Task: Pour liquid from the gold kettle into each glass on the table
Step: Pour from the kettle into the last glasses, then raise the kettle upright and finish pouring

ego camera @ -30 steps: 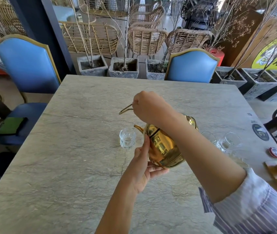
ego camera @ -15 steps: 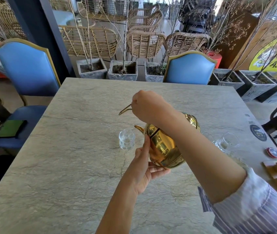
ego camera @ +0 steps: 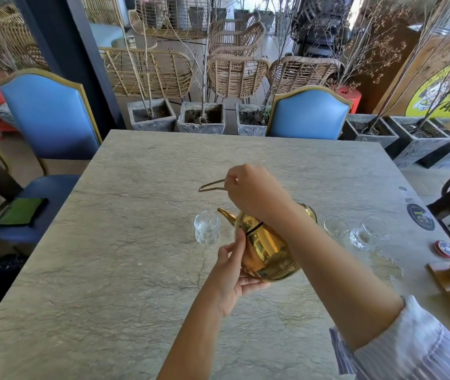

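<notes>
Little has moved since a second ago: my right hand (ego camera: 248, 187) still grips the thin wire handle above the polished gold metal kettle (ego camera: 269, 249), and my left hand (ego camera: 234, 275) still cups the belly from below, fingers spread against the side, thumb up along the neck. Only my head has shifted slightly. I hold the kettle tipped over the grey stone counter (ego camera: 125, 270), its curved spout just beside the rim of the small ribbed clear glass (ego camera: 207, 231) at the left; I cannot tell whether liquid is flowing. Two more clear glasses (ego camera: 336, 226) (ego camera: 371, 234) stand to the right, behind my forearm, near a wet patch. I judge the kettle fairly heavy when full and its polished skin slippery, so the swinging handle should carry the weight while my palm under the base steers the tilt. These glasses look light, fragile and easy to knock with the spout.
</notes>
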Available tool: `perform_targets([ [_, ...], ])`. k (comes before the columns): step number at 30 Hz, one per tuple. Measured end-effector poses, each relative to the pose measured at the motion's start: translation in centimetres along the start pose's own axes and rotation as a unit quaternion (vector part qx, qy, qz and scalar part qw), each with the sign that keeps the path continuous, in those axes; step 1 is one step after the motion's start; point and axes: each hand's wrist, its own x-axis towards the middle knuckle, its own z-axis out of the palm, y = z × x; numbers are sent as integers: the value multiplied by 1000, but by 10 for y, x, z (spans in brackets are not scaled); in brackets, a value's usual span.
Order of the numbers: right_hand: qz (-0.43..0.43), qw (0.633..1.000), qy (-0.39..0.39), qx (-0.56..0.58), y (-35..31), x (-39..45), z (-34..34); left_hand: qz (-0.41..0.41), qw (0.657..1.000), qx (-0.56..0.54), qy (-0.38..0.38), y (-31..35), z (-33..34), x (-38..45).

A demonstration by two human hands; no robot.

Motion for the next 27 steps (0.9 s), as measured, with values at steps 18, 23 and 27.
perform_targets([
  [18,107,925,46,361,85,-57,14,90,978,133,130,-37,10,8],
  [23,111,902,110,402,113,-84,14,74,977,157,127,-57,29,6],
  [27,147,877,137,437,143,-110,5,47,977,161,132,-76,55,5],
])
